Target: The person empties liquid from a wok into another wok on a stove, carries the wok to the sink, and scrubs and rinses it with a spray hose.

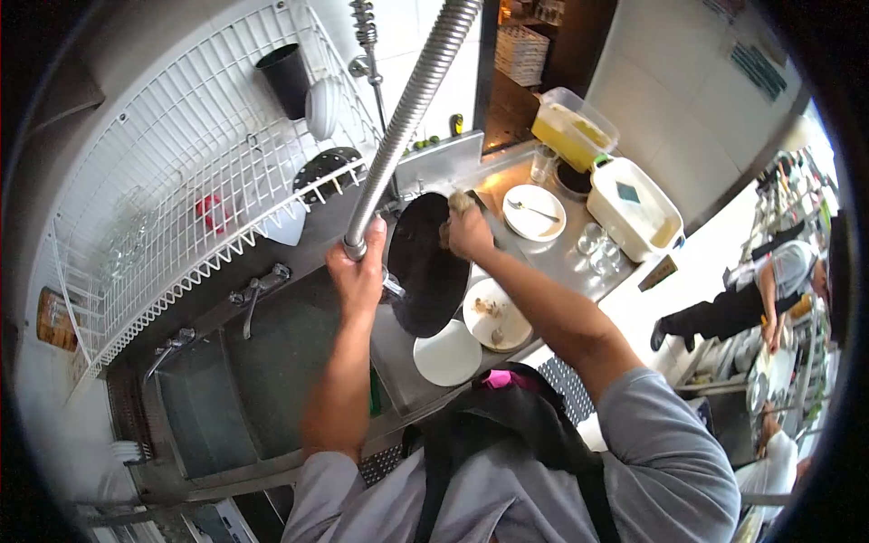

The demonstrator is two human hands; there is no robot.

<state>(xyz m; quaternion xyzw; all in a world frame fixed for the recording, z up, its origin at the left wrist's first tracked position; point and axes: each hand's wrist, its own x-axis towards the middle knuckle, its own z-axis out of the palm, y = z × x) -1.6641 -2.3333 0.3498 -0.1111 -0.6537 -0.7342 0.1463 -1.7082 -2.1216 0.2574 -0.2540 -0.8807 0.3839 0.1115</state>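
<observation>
L hand [359,276] is wrapped firmly round the lower end of a ribbed, silver metal hose [418,86], w/ a chrome spray nozzle [393,287] sticking out just below. R hand [472,233] has its fingers curled round a small tan wad [463,201], too blurred to ID, at the upper R edge of a large, black, oval pan [424,281]; can't tell if the wad touches it. Pan is btwn a grey steel double sink [233,398] on the L & dishes on the R. Beside it: a round white plate w/ brown food scraps [512,319] & a plain, round white plate [447,354]. Farther R, on a silver metal counter [563,271]: a round white dish [522,228] w/ a metal spoon [542,214], clear drinking glasses [604,261] & a deep, white, rectangular plastic tub [665,223]. White wire rack [172,226] hangs above the sink.
</observation>
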